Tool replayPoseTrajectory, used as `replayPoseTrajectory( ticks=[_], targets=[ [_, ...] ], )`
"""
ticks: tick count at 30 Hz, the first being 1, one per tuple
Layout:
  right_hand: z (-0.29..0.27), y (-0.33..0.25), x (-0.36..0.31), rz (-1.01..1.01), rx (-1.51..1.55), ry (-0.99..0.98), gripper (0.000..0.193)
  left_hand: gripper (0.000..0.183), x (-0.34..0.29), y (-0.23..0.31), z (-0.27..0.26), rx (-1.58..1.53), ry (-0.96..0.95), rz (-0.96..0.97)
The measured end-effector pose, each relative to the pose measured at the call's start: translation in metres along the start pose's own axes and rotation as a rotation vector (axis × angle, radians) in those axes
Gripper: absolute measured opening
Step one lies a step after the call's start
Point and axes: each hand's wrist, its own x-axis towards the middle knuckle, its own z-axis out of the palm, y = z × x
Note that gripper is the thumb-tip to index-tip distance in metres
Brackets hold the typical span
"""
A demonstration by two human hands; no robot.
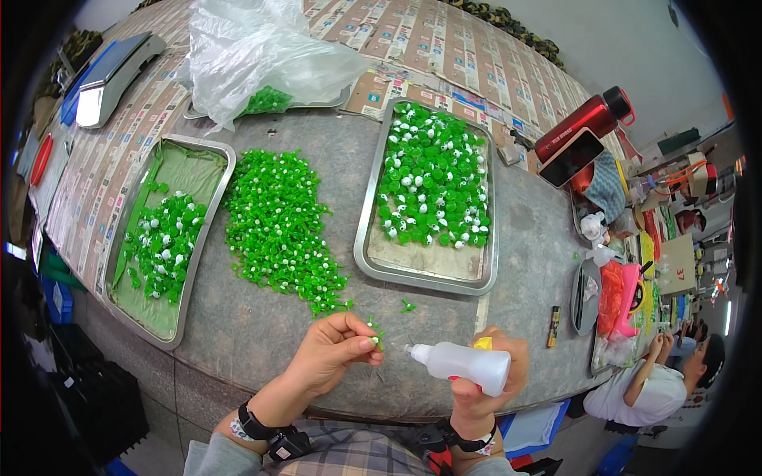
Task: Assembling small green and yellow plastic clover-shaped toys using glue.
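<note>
"One small green piece [378,339] sits pinched between thumb and forefinger of the left hand [340,351], just inside the near edge of the table [262,341]. How to steady it?"

"Pinch lightly, I'd say, leaving its top clear of the fingertips."

"And the right hand [509,361]?"

"Wrapped around the whitish squeeze bottle [462,365], its nozzle facing the piece but apart from it. I'd bring the tip close and squeeze gently; too much could flood it."

"What lies beyond?"

"A green pile [278,226], farther from that edge, between the left tray [149,316] and the right tray [429,260]. Best hold any drips away from it."
</note>
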Motion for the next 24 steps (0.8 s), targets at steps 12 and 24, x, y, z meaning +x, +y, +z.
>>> replayPoseTrajectory(
  ticks=[12,24],
  targets=[
    [0.0008,0.0015,-0.0016,-0.033,-0.027,0.067,0.051,0.008,-0.0003,-0.0012,-0.0028,-0.015,-0.044,0.001],
    [0.0034,0.0004,-0.0048,0.015,-0.04,0.216,0.053,0.007,0.0002,-0.0026,-0.0011,0.02,-0.033,0.048]
  ],
)
